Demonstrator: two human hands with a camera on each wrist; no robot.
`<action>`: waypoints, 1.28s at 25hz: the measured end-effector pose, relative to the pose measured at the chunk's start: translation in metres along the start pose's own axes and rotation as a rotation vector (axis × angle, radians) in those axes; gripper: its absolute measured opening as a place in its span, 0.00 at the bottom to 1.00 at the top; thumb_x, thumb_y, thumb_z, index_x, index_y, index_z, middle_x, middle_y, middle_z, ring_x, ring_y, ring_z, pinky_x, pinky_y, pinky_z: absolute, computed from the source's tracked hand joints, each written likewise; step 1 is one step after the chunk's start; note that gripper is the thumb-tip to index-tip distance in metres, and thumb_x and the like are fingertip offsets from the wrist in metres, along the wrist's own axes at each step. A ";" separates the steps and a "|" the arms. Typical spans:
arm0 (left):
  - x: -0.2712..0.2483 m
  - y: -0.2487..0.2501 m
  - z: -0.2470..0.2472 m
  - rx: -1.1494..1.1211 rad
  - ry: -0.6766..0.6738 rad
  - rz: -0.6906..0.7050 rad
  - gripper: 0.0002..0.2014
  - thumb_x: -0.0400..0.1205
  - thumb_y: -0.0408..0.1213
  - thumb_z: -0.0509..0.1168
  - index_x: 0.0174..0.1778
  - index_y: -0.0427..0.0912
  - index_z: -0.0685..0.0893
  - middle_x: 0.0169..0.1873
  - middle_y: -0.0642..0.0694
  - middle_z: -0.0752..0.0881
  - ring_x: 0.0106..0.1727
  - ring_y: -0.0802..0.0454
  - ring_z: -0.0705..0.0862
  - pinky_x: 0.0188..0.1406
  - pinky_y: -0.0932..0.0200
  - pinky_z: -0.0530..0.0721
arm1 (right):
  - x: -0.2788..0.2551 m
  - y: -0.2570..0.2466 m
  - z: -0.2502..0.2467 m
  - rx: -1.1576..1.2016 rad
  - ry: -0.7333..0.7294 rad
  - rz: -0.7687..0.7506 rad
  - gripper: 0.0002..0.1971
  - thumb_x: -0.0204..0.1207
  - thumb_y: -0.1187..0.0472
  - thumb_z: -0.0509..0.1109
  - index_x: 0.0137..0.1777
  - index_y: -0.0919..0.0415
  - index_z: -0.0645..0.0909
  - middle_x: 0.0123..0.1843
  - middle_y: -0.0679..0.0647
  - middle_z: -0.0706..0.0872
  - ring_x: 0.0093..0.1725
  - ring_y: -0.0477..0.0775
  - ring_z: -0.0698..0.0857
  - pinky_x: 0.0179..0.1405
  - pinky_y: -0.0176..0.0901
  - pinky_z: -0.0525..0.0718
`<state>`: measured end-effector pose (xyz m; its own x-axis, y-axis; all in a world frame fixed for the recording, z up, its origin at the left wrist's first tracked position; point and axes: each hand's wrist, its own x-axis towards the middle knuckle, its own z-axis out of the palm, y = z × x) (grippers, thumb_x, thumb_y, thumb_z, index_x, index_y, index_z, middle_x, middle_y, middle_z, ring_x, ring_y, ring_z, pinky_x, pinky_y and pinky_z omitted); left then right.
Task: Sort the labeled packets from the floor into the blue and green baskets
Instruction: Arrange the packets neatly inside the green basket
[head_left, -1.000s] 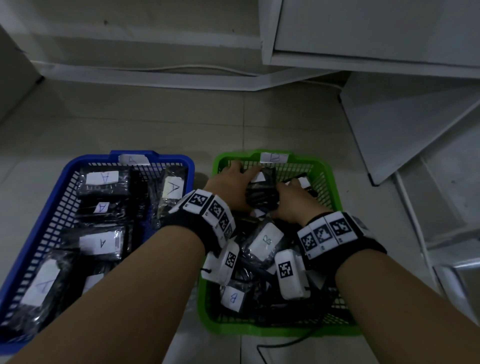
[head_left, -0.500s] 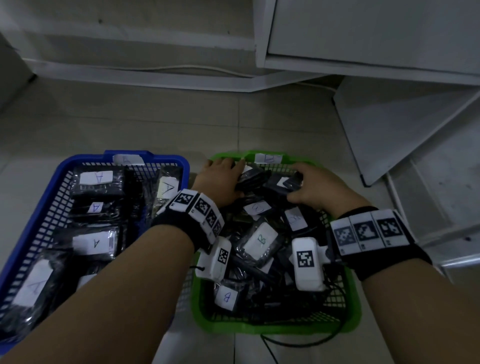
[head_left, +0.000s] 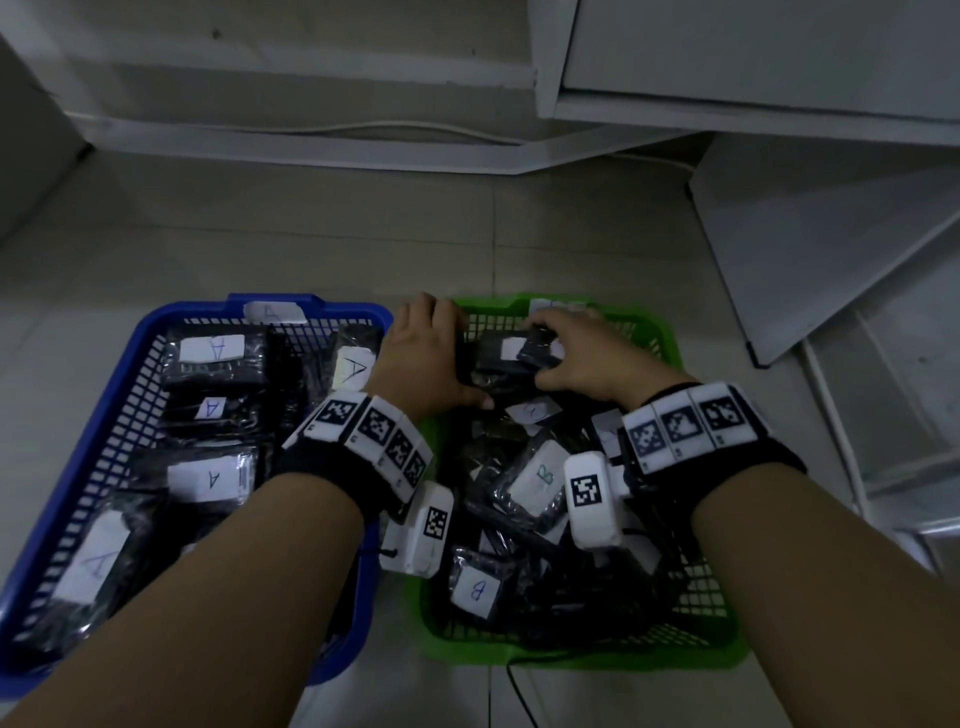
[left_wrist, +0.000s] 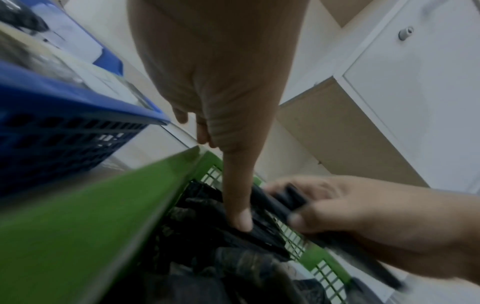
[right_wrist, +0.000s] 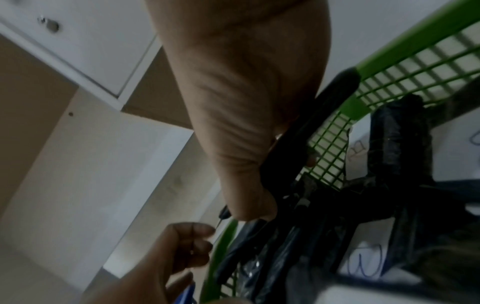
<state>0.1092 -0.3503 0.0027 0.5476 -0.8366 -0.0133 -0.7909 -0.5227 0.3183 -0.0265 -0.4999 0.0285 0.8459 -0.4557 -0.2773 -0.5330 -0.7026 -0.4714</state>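
The blue basket (head_left: 363, 312) on the left holds black packets with white "A" labels (head_left: 210, 348). The green basket (head_left: 597, 662) on the right is piled with "B" packets (head_left: 540, 475). My left hand (head_left: 431, 353) sits at the green basket's far left corner. Its fingers curl outside the rim (right_wrist: 187, 246) and its thumb (left_wrist: 239, 218) presses black packets inside. My right hand (head_left: 582, 358) grips a black packet (head_left: 537, 344) at the far rim, thumb against it (right_wrist: 249, 205).
A white cabinet (head_left: 753, 52) stands behind the baskets. A white board (head_left: 831, 244) leans at the right. A pale cable (head_left: 363, 127) runs along the wall, and a black cable (head_left: 519, 691) lies at the green basket's front. Tiled floor (head_left: 311, 234) lies beyond.
Both hands moved toward the green basket's far edge. The left hand went to the far left corner. The right hand swung out right, then came back left onto a packet by the rim.
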 end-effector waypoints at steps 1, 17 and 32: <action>-0.002 -0.002 0.000 -0.014 -0.007 0.013 0.47 0.56 0.59 0.80 0.68 0.45 0.70 0.64 0.43 0.71 0.66 0.42 0.69 0.67 0.48 0.70 | 0.005 -0.004 0.003 -0.065 -0.039 -0.051 0.34 0.68 0.58 0.76 0.74 0.52 0.70 0.70 0.56 0.75 0.74 0.60 0.66 0.66 0.46 0.69; 0.003 -0.002 -0.004 0.077 -0.064 -0.025 0.26 0.79 0.57 0.64 0.74 0.63 0.71 0.70 0.49 0.75 0.72 0.42 0.66 0.68 0.40 0.67 | 0.003 -0.008 0.015 -0.048 0.333 -0.081 0.37 0.64 0.51 0.81 0.74 0.50 0.74 0.65 0.56 0.78 0.66 0.61 0.75 0.65 0.55 0.75; -0.082 0.017 -0.010 -0.050 -0.406 0.232 0.24 0.74 0.51 0.73 0.67 0.58 0.80 0.62 0.54 0.80 0.63 0.53 0.78 0.62 0.52 0.75 | -0.098 -0.009 0.041 0.114 -0.135 0.024 0.26 0.66 0.50 0.80 0.65 0.48 0.80 0.58 0.49 0.74 0.57 0.46 0.75 0.52 0.36 0.72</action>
<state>0.0540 -0.2892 0.0187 0.1990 -0.9319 -0.3033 -0.8601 -0.3144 0.4017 -0.1040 -0.4266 0.0260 0.8321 -0.3884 -0.3959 -0.5537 -0.6224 -0.5532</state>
